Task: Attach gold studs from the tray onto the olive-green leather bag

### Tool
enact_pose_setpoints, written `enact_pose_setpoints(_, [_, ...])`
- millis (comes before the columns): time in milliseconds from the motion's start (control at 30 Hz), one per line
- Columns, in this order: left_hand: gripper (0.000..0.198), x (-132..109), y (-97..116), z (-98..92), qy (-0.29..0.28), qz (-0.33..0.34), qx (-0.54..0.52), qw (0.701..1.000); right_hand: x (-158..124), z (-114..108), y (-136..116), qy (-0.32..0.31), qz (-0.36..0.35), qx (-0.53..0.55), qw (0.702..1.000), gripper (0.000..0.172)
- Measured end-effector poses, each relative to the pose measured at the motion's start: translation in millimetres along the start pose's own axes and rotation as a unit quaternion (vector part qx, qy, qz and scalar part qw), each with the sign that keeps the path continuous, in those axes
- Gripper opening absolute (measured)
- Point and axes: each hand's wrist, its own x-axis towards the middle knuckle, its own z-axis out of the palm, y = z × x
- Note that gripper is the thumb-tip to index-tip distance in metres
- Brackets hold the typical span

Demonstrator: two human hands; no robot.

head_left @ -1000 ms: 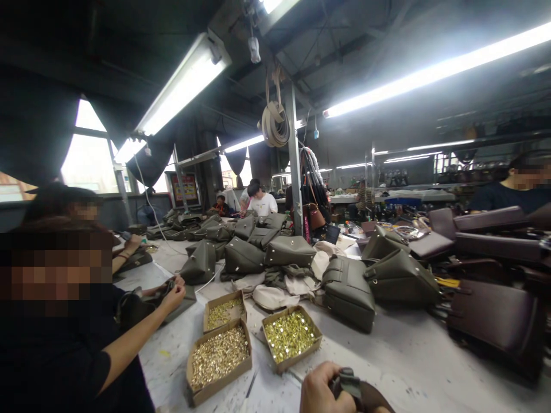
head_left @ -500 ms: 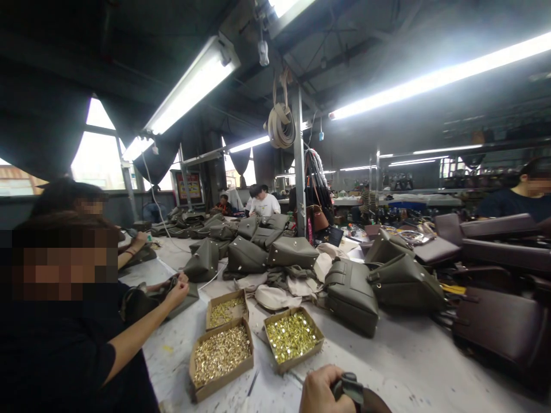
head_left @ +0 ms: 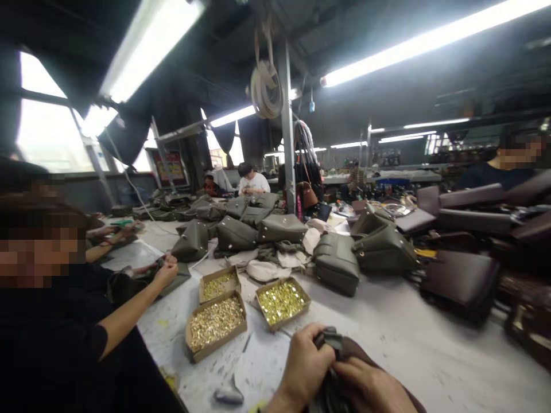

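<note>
At the lower edge, my left hand (head_left: 306,362) is closed round a folded edge of a dark green leather bag (head_left: 330,339). My right hand (head_left: 375,385) presses against the same bag from the right, fingers bent and gripping it. The two hands nearly meet. Most of the bag is hidden beneath them or cut off by the frame. Beyond my hands stand three cardboard boxes of small metal studs: a yellow-gold one (head_left: 282,303), a paler gold one (head_left: 217,321) and a partly filled one (head_left: 219,285). Left of my hands lies a grey-handled tool (head_left: 229,394).
Several olive green bags (head_left: 282,228) are heaped across the white table (head_left: 387,321). Dark brown bags (head_left: 458,281) pile up at the right. A co-worker (head_left: 55,321) sits close on the left, handling a green piece. A metal post (head_left: 287,132) rises behind the heap.
My right hand has come into view and taken hold of the bag beside my left hand. The view has tipped downward, so the grey tool handle now shows.
</note>
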Motion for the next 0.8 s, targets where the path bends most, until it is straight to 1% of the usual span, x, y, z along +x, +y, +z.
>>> enact_pose_setpoints(67, [0.030,1.1,5.9,-2.9,0.006,0.022,0.022,0.999,-9.5,-6.6,-13.7,0.014,-0.020,-0.020,1.000,0.041])
enact_pose_setpoints(133, [0.033,7.7,5.9,-4.8,-0.012,0.013,0.015,1.000,-13.8,-10.8,-26.1,0.018,-0.042,-0.066,0.997,0.042])
enact_pose_setpoints(200, [0.034,15.3,2.0,-5.7,-0.020,0.003,0.015,1.000,-14.3,-12.0,-33.2,0.022,-0.048,-0.130,0.990,0.041])
enact_pose_setpoints(267, [0.033,19.8,-1.8,-7.1,-0.023,0.001,0.018,1.000,-13.9,-11.3,-34.9,0.042,-0.045,-0.160,0.985,0.038])
enact_pose_setpoints(300, [0.032,20.7,-2.9,-8.1,-0.024,0.002,0.020,1.000,-13.6,-10.7,-34.2,0.067,-0.039,-0.155,0.985,0.035])
enact_pose_setpoints(367, [0.031,20.6,-3.4,-10.5,-0.026,0.005,0.022,0.999,-12.1,-10.1,-30.6,0.152,-0.013,-0.125,0.980,0.027])
enact_pose_setpoints(433, [0.031,19.7,-2.4,-12.1,-0.031,0.008,0.021,0.999,-8.7,-10.7,-25.7,0.239,0.023,-0.098,0.966,0.022])
enact_pose_setpoints(467, [0.031,19.3,-1.6,-12.5,-0.034,0.009,0.019,0.999,-6.5,-11.4,-23.4,0.263,0.037,-0.092,0.960,0.022])
enact_pose_setpoints(500, [0.031,19.0,-0.8,-12.5,-0.037,0.009,0.017,0.999,-4.0,-12.3,-21.4,0.269,0.049,-0.089,0.958,0.024])
enact_pose_setpoints(567, [0.031,18.9,0.9,-12.3,-0.047,0.007,0.014,0.999,1.1,-14.2,-18.2,0.236,0.077,-0.075,0.966,0.029])
enact_pose_setpoints(600, [0.032,19.1,1.7,-12.4,-0.053,0.006,0.012,0.999,3.6,-15.1,-16.9,0.211,0.097,-0.056,0.971,0.027])
enact_pose_setpoints(667, [0.032,19.7,3.2,-13.2,-0.067,0.004,0.009,0.998,8.3,-16.1,-13.9,0.170,0.136,0.005,0.976,0.019])
enact_pose_setpoints(733, [0.032,20.7,4.4,-15.1,-0.087,0.005,0.006,0.996,12.8,-16.3,-9.6,0.158,0.152,0.067,0.973,0.014])
enact_pose_setpoints(800, [0.033,22.0,5.1,-17.6,-0.108,0.006,0.004,0.994,17.4,-15.4,-3.5,0.158,0.146,0.113,0.970,0.011])
